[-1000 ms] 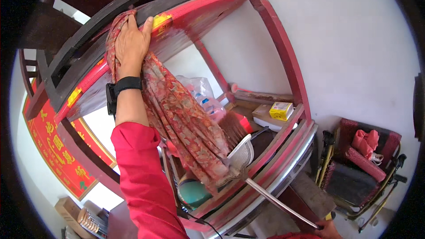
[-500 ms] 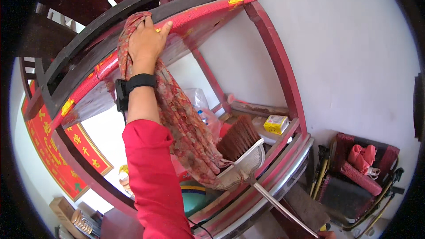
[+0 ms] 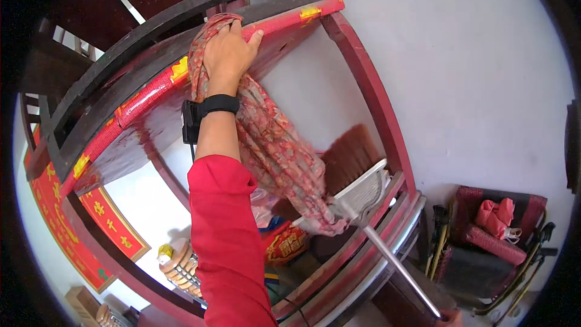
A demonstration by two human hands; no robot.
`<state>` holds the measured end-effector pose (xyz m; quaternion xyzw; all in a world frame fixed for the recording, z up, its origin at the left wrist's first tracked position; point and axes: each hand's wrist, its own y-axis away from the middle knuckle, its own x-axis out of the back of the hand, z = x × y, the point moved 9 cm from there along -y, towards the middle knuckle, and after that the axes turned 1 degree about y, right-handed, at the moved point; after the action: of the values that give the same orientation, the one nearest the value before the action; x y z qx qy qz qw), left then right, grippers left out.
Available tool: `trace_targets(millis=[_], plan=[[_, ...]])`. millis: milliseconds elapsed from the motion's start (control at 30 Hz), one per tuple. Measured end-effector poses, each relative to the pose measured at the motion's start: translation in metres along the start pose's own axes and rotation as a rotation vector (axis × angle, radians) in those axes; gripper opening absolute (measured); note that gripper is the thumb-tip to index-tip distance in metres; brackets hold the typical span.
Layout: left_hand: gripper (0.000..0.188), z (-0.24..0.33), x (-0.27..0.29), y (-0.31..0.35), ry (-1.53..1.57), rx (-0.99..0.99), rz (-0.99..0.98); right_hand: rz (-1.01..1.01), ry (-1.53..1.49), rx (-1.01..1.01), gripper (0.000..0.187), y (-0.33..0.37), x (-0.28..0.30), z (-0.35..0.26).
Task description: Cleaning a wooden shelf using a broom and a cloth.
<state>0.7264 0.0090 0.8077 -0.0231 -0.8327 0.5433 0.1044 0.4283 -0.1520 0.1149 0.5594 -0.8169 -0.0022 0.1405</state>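
My left hand (image 3: pixel 230 56) is closed on a patterned red-and-tan cloth (image 3: pixel 279 145), pressing it against the red-covered front edge of a shelf board (image 3: pixel 145 95). The cloth hangs long and loose below my wrist, its lower end lying against a broom. That broom has brown bristles (image 3: pixel 351 156) pointing up, a pale ribbed plastic head (image 3: pixel 365 191) and a metal handle (image 3: pixel 400 267). At the lower right, only part of my right hand (image 3: pixel 449 318) shows, around the end of the handle. A black band with a small device sits on my left wrist.
Dark red posts (image 3: pixel 369 79) and curved rails frame the wooden rack. Its lower level holds a red package with yellow print (image 3: pixel 287 246) and other items. A folded dark chair (image 3: pixel 481 260) with a pink cloth stands by the white wall. Red banners (image 3: pixel 112 221) hang at left.
My left hand has slid to the right along the shelf edge with the cloth. The broom head has moved up and right. The view has shifted a little.
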Motion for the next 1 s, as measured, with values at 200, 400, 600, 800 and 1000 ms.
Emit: trace_targets(millis=[200,400,600,800,1000], plan=[[0.061,0.001,0.015,0.010,0.256,-0.058,0.101,0.183,-0.117,0.009,0.010,0.015,0.020,-0.007],[0.060,-0.012,0.038,0.034,0.624,0.017,0.354,0.234,-0.128,-0.055,0.014,0.022,0.038,0.010],[0.057,0.000,0.026,0.066,1.757,0.218,0.262,0.629,-0.210,0.233,0.005,0.025,0.074,0.000],[0.056,-0.006,-0.009,0.098,2.049,0.556,0.115,0.324,-0.423,0.249,0.011,0.012,0.068,-0.027],[0.039,-0.008,-0.045,0.092,2.213,0.621,-0.007,0.340,-0.263,0.212,0.011,0.023,0.058,-0.018]])
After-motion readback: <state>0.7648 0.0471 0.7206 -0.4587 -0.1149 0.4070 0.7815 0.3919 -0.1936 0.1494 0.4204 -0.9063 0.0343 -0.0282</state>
